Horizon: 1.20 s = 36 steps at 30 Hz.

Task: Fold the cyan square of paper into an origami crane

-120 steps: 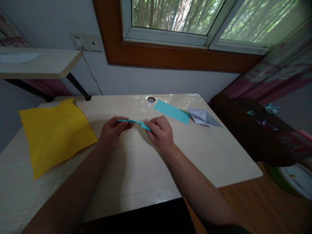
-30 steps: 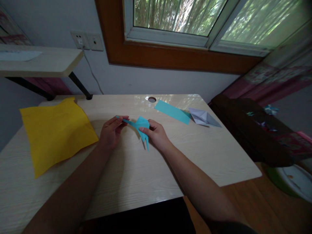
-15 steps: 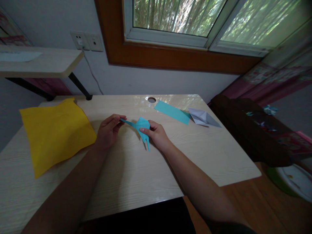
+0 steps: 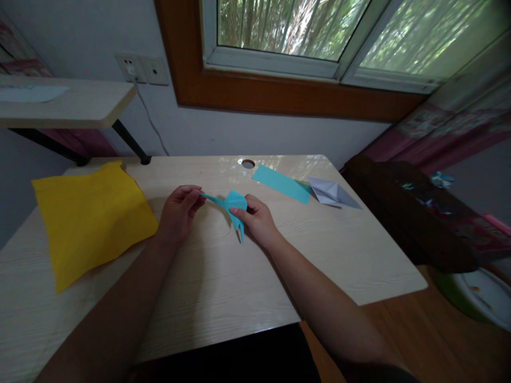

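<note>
A folded turquoise paper figure (image 4: 236, 200) is held above the desk between both hands. My left hand (image 4: 180, 211) pinches the tip of its long thin point, which stretches out to the left. With thumb on top and fingers behind, my right hand (image 4: 257, 219) grips the wider body from the right side. Narrow pointed ends of the figure hang down below the right thumb. The fingers of my right hand behind the paper are partly hidden.
On the desk (image 4: 239, 298) lie a yellow sheet (image 4: 93, 221) at left, a turquoise paper strip (image 4: 281, 183) and a folded pale paper piece (image 4: 331, 192) at back right. A raised shelf (image 4: 80, 106) stands at back left. The desk has a round cable hole (image 4: 248, 164).
The paper figure has shifted and turned slightly, its hanging points now closer together. My left fingers have moved a little at the tip. The right hand keeps its hold.
</note>
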### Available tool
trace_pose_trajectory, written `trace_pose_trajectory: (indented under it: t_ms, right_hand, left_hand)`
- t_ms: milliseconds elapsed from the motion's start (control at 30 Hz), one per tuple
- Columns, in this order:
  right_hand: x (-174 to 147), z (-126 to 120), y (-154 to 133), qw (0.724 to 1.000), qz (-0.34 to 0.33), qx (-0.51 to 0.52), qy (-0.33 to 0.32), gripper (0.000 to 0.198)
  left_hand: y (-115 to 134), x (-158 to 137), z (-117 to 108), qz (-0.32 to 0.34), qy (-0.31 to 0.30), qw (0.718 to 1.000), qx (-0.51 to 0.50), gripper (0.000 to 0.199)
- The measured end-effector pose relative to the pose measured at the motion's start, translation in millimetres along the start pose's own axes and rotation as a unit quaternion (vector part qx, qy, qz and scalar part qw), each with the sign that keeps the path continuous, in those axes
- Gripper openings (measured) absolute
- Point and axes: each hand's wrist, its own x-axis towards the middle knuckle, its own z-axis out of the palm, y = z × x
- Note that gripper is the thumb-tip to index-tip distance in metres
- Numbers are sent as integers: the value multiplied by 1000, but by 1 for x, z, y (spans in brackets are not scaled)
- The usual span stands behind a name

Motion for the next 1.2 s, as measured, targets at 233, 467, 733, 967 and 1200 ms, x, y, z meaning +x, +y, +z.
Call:
trace_pose_trajectory:
  t_ms: [233,467,733,967,1200]
  right_hand:
    - [0,0,-1,1000,-16,-7,9,37]
    - [0,1,2,1000,9,14,-12,35]
    - [0,4,7,995,46,64,-56,28]
    - [-1,5,1,989,49,97,-98,27]
    - [-1,4,-6,985,48,103,-128,34]
  left_hand:
    - [-3,0,1,-18,25,1000,-1,32]
    - [0,0,1,-8,40,999,2,29]
    - [-9,-12,10,-100,-100,987,77,39]
    - [-14,-12,11,-94,-96,987,86,53]
    - [-13,-12,12,-55,-92,990,94,66]
